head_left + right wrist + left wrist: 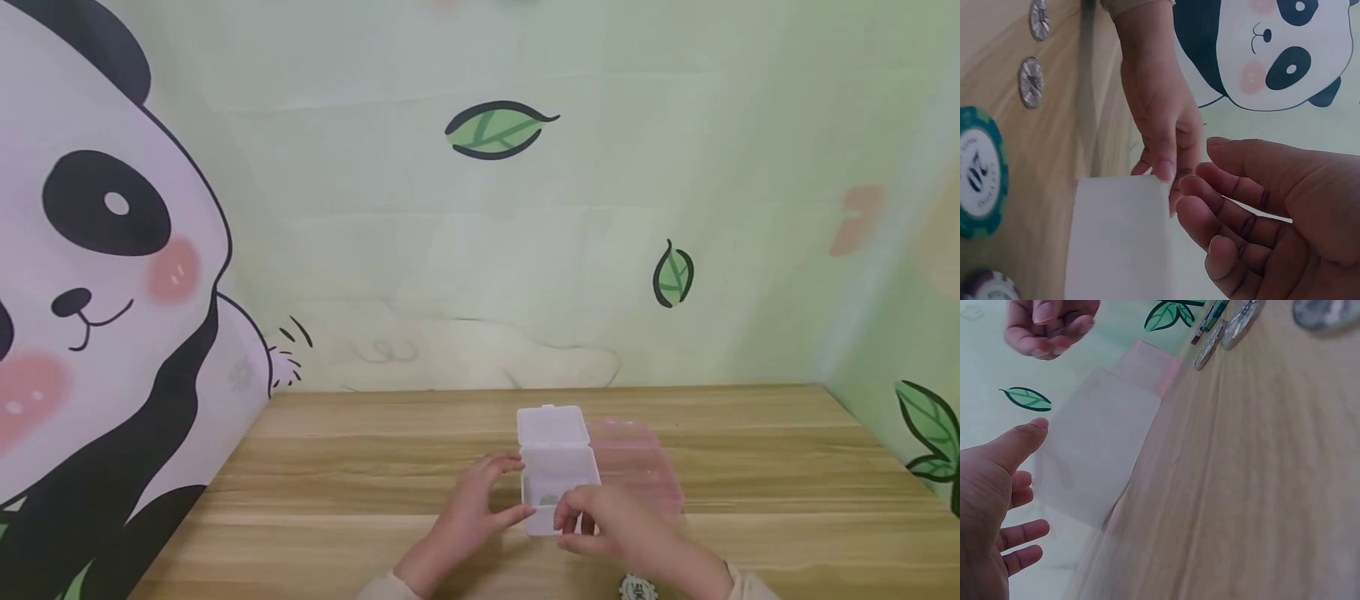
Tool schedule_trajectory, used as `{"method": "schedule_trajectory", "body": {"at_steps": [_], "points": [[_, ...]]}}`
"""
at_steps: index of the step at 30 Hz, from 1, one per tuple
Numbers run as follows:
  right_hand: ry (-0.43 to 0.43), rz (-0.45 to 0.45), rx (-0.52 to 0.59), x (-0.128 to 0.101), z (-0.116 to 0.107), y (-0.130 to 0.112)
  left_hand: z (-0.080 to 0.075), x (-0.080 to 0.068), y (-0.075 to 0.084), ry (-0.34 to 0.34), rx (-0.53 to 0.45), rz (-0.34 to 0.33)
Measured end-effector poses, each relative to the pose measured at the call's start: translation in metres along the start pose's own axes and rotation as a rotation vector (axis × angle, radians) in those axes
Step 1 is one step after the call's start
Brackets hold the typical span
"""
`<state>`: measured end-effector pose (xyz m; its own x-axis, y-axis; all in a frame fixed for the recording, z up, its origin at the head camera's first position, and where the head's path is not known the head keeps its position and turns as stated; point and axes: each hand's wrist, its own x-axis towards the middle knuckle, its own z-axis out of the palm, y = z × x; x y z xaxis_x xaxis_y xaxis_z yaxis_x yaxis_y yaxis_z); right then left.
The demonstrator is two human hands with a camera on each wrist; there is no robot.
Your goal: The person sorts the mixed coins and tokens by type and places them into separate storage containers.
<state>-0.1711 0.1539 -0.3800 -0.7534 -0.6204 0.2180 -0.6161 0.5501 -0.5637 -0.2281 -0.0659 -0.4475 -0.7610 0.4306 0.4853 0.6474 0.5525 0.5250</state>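
A small white plastic box (542,523) stands on the wooden table with its lid (553,427) swung back. Inside it lies a round, coin-like disc (549,500). My left hand (472,504) steadies the box's left side, thumb at the front corner and fingers extended along the wall. Over the front right edge hovers my right hand (607,521), its fingers loosely bent. From the right wrist view, nothing shows between the thumb and fingers of the right hand (1272,212), which is just above the white box (1119,237).
A translucent pink case (660,467) lies right behind the white box. Near me are a green-rimmed poker chip (979,175) marked 20, a purple-rimmed chip (991,287) and silver coins (1032,81). A printed panda backdrop (360,250) closes off the table's back.
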Motion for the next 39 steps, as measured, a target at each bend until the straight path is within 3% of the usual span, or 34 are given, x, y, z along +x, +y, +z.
{"method": "schedule_trajectory", "body": {"at_steps": [15, 16, 22, 23, 32, 39], "points": [[-0.128, -0.003, -0.043, -0.011, 0.04, 0.0, -0.001, 0.0, 0.0, -0.014, -0.013, -0.008], [-0.125, 0.036, 0.004, -0.011, 0.043, 0.0, -0.001, 0.0, 0.0, -0.016, -0.012, -0.009], [-0.164, 0.068, -0.028, -0.012, 0.052, 0.001, 0.0, -0.001, 0.0, -0.021, -0.003, -0.009], [-0.175, 0.026, -0.092, -0.012, 0.053, 0.002, 0.001, -0.001, 0.0, -0.021, 0.0, -0.007], [-0.17, -0.065, -0.248, -0.011, 0.061, 0.007, 0.001, -0.001, -0.001, -0.029, -0.004, -0.021], [-0.149, -0.04, -0.267, -0.011, 0.066, 0.006, 0.0, -0.001, -0.001, -0.019, -0.016, -0.014]]}}
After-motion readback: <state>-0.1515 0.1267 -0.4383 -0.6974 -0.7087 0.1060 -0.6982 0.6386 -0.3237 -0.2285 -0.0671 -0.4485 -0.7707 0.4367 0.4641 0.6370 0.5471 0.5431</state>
